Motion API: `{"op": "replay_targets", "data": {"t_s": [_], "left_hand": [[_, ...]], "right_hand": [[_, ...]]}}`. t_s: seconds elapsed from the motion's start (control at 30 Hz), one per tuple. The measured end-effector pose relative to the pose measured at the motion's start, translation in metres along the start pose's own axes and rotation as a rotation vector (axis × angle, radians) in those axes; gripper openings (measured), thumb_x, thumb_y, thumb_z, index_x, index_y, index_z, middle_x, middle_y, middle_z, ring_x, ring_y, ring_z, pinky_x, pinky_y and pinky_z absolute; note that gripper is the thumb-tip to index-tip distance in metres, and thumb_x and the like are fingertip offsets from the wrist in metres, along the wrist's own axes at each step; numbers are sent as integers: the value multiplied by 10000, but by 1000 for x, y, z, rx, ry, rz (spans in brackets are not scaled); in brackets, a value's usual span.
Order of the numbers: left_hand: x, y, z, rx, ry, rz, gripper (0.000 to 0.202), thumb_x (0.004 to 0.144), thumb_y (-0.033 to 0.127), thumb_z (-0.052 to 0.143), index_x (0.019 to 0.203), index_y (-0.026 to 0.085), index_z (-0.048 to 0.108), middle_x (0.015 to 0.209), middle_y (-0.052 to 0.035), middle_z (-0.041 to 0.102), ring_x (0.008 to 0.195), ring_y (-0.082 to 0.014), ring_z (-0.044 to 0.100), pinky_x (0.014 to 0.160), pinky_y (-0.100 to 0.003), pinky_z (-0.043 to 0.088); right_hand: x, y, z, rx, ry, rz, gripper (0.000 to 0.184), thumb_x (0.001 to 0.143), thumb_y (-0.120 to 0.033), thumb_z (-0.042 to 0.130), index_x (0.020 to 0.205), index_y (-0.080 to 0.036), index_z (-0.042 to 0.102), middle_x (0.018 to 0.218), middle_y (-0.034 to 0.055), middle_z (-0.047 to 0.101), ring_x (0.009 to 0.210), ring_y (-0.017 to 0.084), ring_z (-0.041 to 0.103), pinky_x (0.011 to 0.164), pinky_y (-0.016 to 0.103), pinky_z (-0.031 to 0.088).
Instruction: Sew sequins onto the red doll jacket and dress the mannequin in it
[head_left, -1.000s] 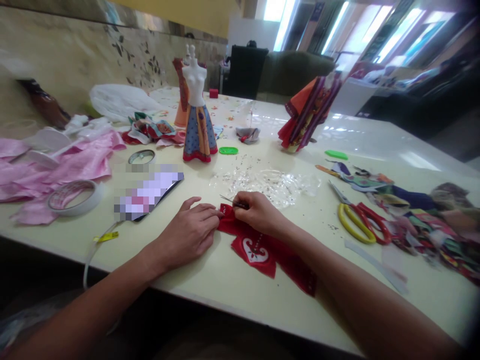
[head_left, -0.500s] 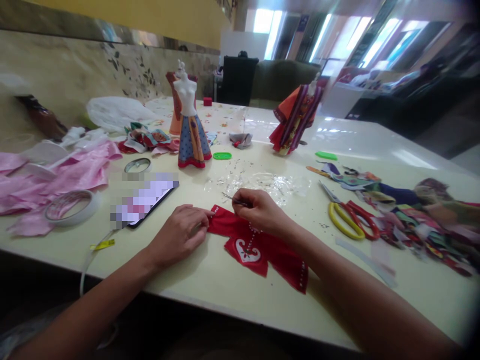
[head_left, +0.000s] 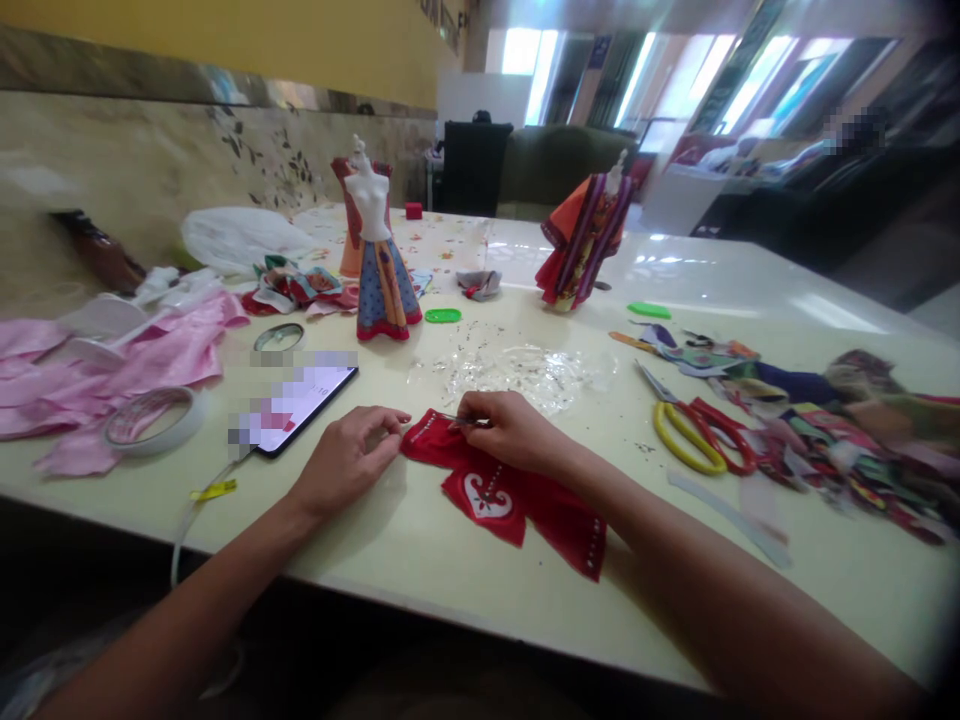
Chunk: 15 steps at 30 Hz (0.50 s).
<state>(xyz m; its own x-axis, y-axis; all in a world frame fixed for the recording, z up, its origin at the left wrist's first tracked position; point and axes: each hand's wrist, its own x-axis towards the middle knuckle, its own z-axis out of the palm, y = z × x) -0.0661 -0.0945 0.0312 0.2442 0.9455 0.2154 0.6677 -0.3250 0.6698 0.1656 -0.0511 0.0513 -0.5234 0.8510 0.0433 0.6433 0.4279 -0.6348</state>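
My left hand (head_left: 346, 460) lies at the left end of a red cloth piece (head_left: 487, 495), its fingertips at the cloth's edge, with no clear grip visible. The cloth is flat on the table and has a white heart motif and small white beads. My right hand (head_left: 510, 432) rests on the cloth's top edge and pinches a fine pointed metal tool (head_left: 465, 420). Its fingers hide the tool's rear end.
Beside my left hand lies a smartphone (head_left: 296, 410) with a blurred screen. Red-and-yellow scissors (head_left: 694, 435) sit right of my right hand, by fabric scraps (head_left: 832, 430). Beads lie on a transparent sheet (head_left: 517, 375). Further back stand dressed mannequins (head_left: 382, 260); pink fabric (head_left: 127, 365) lies left.
The whole view has turned a little, so table items sit further left. The red cloth has shifted left with my hands, and my left hand has slid along its edge.
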Motion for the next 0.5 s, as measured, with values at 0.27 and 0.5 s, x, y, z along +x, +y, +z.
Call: {"op": "replay_targets", "data": {"t_s": [0.27,0.5], "left_hand": [[5,-1,4,80,-72,193,80,866,203,509,833,210,581,1210,-62,671,1199,-240,560,1043,-462,412],[5,-3,6,108,-100,204,76,852,183,505,831,207,574,1150,-57,684,1098,-228,596,998,-441,424]], "right_hand": [[1,-4,9,61,88,-43,124,719,-91,513,754,-207,540,710,-28,598,665,118,499,615,247,317],[7,-2,14,36,67,-69,111,741,-112,521,781,-213,544,733,-24,613,678,121,512,625,250,332]]}}
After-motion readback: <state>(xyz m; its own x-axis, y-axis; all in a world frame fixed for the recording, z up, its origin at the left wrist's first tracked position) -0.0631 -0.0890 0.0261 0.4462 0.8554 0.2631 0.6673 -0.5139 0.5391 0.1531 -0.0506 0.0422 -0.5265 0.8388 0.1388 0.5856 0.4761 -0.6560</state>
